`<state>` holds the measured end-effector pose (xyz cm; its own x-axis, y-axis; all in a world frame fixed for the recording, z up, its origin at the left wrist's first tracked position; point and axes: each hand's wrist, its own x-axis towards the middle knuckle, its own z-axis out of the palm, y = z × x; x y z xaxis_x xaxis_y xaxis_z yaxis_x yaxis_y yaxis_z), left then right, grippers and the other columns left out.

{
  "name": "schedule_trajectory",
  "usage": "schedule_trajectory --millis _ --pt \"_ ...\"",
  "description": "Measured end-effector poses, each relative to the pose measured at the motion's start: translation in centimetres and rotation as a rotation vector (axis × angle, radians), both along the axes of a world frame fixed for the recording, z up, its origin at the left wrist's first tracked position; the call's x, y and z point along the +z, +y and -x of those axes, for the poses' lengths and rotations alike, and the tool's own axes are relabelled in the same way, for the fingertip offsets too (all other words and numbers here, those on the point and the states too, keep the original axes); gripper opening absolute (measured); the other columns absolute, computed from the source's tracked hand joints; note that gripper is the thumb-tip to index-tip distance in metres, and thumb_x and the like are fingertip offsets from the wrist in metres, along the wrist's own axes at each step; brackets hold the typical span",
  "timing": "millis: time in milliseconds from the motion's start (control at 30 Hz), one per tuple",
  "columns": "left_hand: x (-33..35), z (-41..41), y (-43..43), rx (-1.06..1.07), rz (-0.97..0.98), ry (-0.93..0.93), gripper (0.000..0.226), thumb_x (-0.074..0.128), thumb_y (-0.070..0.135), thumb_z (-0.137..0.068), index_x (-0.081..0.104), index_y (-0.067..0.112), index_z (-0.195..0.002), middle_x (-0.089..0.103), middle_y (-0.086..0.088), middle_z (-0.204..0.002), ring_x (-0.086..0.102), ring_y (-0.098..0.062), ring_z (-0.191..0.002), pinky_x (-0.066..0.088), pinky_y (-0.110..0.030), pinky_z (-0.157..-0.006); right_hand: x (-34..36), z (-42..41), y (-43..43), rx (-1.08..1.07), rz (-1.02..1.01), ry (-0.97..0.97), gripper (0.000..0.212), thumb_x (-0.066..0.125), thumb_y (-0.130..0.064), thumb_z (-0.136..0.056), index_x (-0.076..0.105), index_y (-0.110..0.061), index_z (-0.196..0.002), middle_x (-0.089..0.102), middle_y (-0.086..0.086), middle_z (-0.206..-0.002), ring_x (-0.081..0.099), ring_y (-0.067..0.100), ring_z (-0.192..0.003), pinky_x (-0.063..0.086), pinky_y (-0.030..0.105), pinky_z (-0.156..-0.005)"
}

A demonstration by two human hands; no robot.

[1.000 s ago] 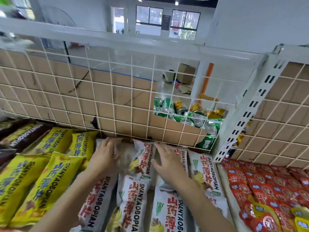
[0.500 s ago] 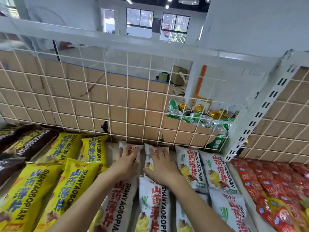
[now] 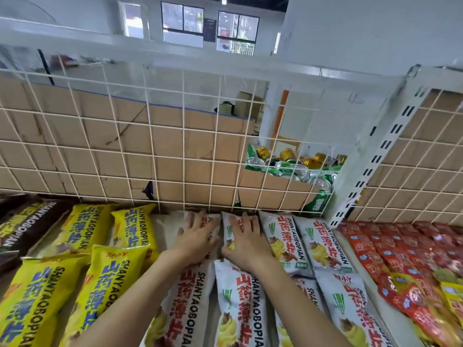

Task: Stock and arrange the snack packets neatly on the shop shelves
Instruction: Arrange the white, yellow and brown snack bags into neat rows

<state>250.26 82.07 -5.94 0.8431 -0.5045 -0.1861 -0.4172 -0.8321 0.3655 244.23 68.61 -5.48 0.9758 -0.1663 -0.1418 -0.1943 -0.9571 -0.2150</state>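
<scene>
White packets (image 3: 240, 304) printed SHANYAOBOPIAN in black beside red Chinese characters lie in two rows. They sit between yellow packets (image 3: 105, 291), which carry the same word with blue characters, on the left and red packets (image 3: 400, 259) on the right. The left hand (image 3: 198, 241) and right hand (image 3: 244, 242) lie side by side, fingers straight, palms flat on the rear-row white packets, gripping nothing. The fingertips point at the foot of the wire grid (image 3: 184, 156). Behind it, green and gold cans (image 3: 288, 156) stand in a cardboard tray (image 3: 275, 184); their labels are unreadable.

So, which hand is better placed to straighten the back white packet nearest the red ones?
Probably right: the right hand rests nearer that white packet; the left hand presses farther off, toward the yellow packets.
</scene>
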Motion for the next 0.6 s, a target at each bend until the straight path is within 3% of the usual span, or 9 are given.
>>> schedule_trajectory --millis 467,600 --pt "-0.5 0.0 -1.1 0.104 0.061 -0.056 0.056 0.035 0.041 -0.097 0.013 0.036 -0.149 -0.002 -0.004 -0.158 -0.008 -0.028 -0.144 0.010 -0.047 -0.114 0.0 -0.8 -0.7 0.008 0.067 -0.029 0.077 0.045 -0.051 -0.087 0.005 -0.026 -0.149 0.000 0.013 -0.156 -0.004 0.033 -0.143 0.010 0.046 -0.115" --pt "-0.5 0.0 -1.1 0.124 0.104 -0.083 0.053 0.034 0.041 -0.098 0.019 0.032 -0.148 0.003 -0.004 -0.158 -0.004 -0.026 -0.144 0.011 -0.047 -0.114 0.1 -0.4 -0.7 -0.010 0.040 -0.068 0.064 0.035 -0.050 -0.093 0.011 -0.027 -0.148 0.006 0.010 -0.156 0.003 0.031 -0.143 0.010 0.046 -0.114"
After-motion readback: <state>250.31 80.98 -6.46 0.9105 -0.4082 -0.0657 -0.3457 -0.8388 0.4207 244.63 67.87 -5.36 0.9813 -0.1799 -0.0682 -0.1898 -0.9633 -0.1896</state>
